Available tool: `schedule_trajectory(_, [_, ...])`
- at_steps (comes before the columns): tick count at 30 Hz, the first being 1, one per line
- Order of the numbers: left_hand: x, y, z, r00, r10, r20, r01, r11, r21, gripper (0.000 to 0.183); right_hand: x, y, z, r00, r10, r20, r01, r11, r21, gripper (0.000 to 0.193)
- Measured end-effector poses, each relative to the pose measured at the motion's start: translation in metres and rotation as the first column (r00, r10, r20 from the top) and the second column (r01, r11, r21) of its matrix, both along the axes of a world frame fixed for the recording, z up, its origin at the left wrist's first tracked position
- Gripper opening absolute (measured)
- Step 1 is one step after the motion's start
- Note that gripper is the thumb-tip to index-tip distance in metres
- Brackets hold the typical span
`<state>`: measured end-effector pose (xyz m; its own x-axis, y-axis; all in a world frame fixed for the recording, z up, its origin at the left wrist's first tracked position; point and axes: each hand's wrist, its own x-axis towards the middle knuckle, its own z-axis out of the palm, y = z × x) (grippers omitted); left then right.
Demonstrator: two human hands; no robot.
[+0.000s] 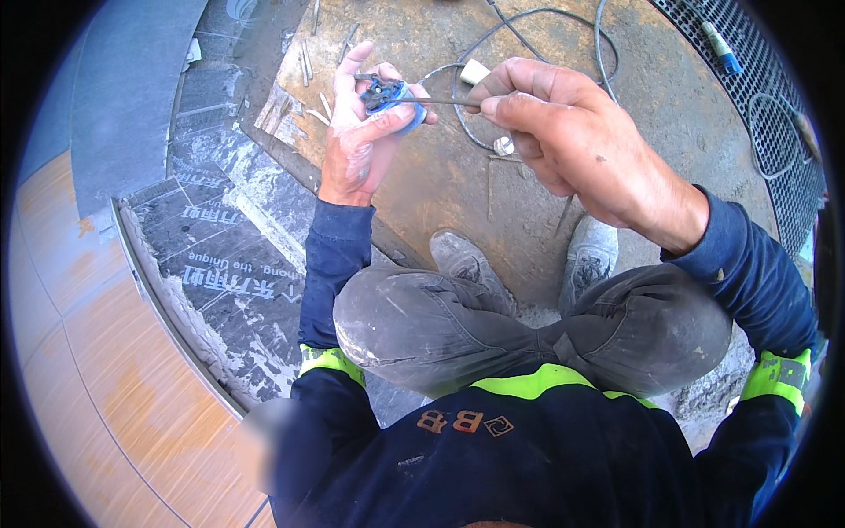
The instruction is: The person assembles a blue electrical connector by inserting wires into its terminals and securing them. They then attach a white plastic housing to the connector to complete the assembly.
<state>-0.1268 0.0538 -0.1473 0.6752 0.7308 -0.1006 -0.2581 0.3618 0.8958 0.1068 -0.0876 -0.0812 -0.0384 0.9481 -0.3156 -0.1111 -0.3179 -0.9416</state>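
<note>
In the fingers of my left hand [359,145] sits a small blue plug-like housing [414,113], its inside exposed with dark and metallic parts. My thumb presses on its near side. My right hand [585,132] pinches a thin, straight dark rod [451,101], which reaches left to the blue housing. Whether the rod is a screwdriver shaft or a stiff wire I cannot tell; its other end is hidden in my palm. A white block-shaped piece [475,71] shows just beyond my right fingertips. On the ground below my right hand lies a small white piece [503,146].
Grey cable [613,53] loops over the stained board [414,207]. A blue and white connector [722,48] lies on the black mesh [748,97] at the right. Wood-look tiles [97,352] and dusty dark sheeting [233,255] lie at the left. My shoes [471,268] are below my hands.
</note>
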Motion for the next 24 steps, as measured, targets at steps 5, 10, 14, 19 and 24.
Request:
schedule_trajectory(5, [0.001,0.000,0.000,1.000,0.006,0.003,-0.006,1.000,0.022,0.086,-0.005,-0.001,0.019,0.981,-0.071,-0.180,0.036,0.981,-0.190,0.021])
schedule_trajectory(10, [0.003,0.000,-0.002,1.000,0.029,0.010,-0.029,0.998,0.052,0.088,-0.004,0.003,0.028,0.891,-0.206,-0.405,0.053,0.932,-0.357,0.024])
schedule_trajectory(14, [0.002,0.001,-0.002,0.999,0.035,0.003,-0.035,0.997,0.073,0.090,-0.004,0.004,0.029,0.800,-0.310,-0.513,0.047,0.886,-0.462,0.027])
schedule_trajectory(19, [0.001,0.000,-0.003,0.999,0.037,0.025,-0.040,0.995,0.091,0.089,0.007,0.000,0.005,0.629,-0.265,-0.731,-0.074,0.915,-0.396,0.024])
schedule_trajectory(24, [-0.001,0.001,-0.005,0.998,0.047,0.047,-0.051,0.995,0.085,0.089,0.006,-0.001,-0.004,0.550,-0.263,-0.793,-0.113,0.917,-0.382,0.025])
